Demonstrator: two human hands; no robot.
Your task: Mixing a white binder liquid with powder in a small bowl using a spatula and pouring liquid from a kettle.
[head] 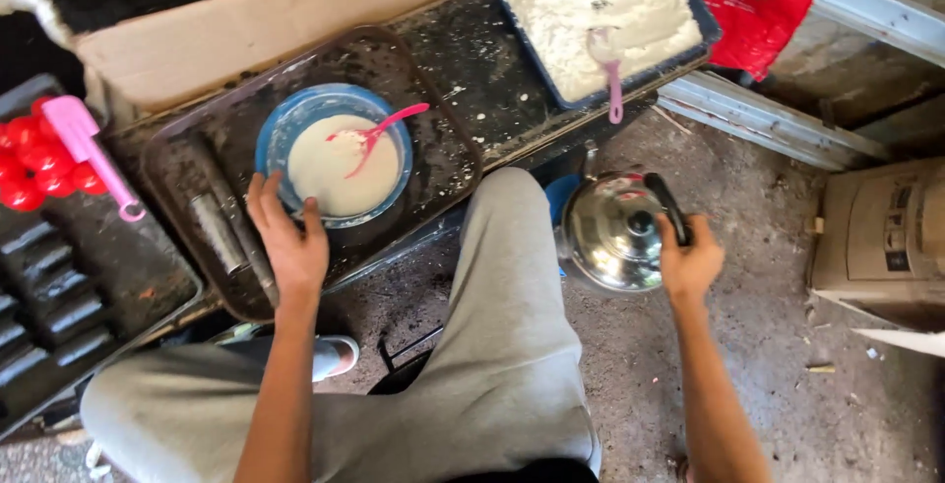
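A blue bowl [285,124] of pale batter stands in a dark metal tray [433,138], with a pink spoon [379,133] resting in the batter. My left hand [285,237] lies on the bowl's near rim, fingers spread along it. A shiny steel kettle [610,232] sits low at the right, over the ground beside my knee. My right hand [689,261] grips the kettle's black handle [667,202].
A blue tray of white flour [610,0] with a pink scoop [610,69] sits at the back right. A red bag [758,0] lies behind it. At the left are red round things [34,163], a pink spatula [94,153] and dark moulds. Cardboard boxes stand behind and at right.
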